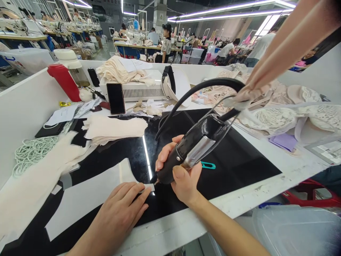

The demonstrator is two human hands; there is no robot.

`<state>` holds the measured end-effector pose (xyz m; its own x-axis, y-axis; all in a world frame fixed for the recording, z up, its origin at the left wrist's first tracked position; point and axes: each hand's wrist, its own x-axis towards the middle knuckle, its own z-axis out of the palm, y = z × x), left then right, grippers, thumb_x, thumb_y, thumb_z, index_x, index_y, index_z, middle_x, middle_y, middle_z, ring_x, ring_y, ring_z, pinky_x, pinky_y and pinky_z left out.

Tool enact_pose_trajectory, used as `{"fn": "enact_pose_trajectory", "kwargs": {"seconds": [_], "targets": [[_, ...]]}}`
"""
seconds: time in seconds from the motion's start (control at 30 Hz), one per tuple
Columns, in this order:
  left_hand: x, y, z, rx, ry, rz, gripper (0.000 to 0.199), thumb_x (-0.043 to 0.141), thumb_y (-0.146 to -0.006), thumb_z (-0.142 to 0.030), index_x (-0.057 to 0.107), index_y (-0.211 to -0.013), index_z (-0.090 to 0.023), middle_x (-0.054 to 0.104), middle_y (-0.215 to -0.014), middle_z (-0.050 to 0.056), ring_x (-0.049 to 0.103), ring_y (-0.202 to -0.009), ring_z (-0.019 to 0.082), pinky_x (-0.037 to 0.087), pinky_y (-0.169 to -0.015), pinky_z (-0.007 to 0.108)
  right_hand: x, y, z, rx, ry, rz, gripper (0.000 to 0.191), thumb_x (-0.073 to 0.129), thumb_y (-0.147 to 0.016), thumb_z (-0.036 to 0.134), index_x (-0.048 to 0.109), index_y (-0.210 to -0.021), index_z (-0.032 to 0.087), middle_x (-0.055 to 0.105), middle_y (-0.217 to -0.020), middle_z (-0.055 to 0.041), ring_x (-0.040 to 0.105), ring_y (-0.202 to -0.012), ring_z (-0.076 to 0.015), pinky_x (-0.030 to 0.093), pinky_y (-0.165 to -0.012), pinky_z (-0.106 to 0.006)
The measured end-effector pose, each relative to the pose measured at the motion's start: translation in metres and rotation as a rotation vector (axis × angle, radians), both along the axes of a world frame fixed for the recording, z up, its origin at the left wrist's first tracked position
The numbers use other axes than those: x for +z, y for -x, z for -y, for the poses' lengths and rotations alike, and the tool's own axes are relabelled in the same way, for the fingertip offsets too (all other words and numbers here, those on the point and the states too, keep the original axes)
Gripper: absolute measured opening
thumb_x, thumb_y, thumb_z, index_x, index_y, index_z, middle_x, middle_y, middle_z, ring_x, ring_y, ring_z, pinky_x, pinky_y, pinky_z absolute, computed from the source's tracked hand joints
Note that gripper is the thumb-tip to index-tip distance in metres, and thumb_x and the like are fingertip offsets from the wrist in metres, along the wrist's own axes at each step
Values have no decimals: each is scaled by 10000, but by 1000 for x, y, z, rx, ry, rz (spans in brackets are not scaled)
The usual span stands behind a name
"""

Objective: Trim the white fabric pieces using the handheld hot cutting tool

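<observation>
My right hand (183, 174) is wrapped round a black handheld tool (186, 145) with a metal lever; its pointed tip is at the end of a small pale strip (149, 187) on the glossy black board (226, 156). A black cable and a beige fabric band run up from the tool's back end. My left hand (122, 206) lies palm down, fingers fairly straight, pressing on the pale strip and on a white pattern-shaped sheet (85, 199). A narrow cream strip (124, 170) lies across that sheet's upper end.
Stacked cream pieces (114, 128), a phone (115, 99), a red bottle (65, 83) and green cord (33, 153) are behind and left. A teal tool (208, 165) lies beyond my right hand. Lace bras (277, 119) fill the right. People work in the background.
</observation>
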<state>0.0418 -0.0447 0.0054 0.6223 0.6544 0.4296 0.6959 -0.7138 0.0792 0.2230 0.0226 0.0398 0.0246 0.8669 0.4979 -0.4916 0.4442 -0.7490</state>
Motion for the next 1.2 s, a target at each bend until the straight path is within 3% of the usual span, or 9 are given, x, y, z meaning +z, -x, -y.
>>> {"fn": "enact_pose_trajectory", "kwargs": {"seconds": [0.5, 0.7, 1.03, 1.2], "targets": [[0, -1, 1, -3, 9, 9, 353, 348, -1133, -240, 665, -1270, -164, 706, -1137, 60, 649, -1030, 208, 467, -941, 363, -4, 4, 0, 16, 12, -12, 451, 791, -864, 488, 513, -1161, 295, 648, -861, 20, 610, -608, -131, 525, -531, -271], [0, -1, 1, -1, 7, 16, 361, 334, -1137, -243, 663, -1264, -167, 706, -1129, 57, 648, -1032, 207, 477, -936, 361, -4, 2, 1, 31, 6, -6, 392, 768, -908, 402, 542, -1211, 299, 653, -878, 20, 625, -636, -130, 532, -570, -276], [0, -1, 0, 1, -10, 1, 373, 333, -1135, -250, 667, -1266, -150, 718, -1122, 70, 654, -1016, 217, 491, -910, 364, -4, 1, 9, 75, -24, -53, 426, 779, -895, 437, 556, -1233, 304, 647, -856, 25, 587, -612, -119, 491, -545, -257], [-2, 2, 0, -13, 36, 10, 353, 355, -1128, -247, 644, -1304, -148, 715, -1137, 75, 663, -1021, 225, 526, -894, 384, -4, 2, 11, 58, -19, -25, 353, 736, -940, 341, 545, -1235, 309, 654, -890, 18, 623, -641, -126, 524, -587, -283]]}}
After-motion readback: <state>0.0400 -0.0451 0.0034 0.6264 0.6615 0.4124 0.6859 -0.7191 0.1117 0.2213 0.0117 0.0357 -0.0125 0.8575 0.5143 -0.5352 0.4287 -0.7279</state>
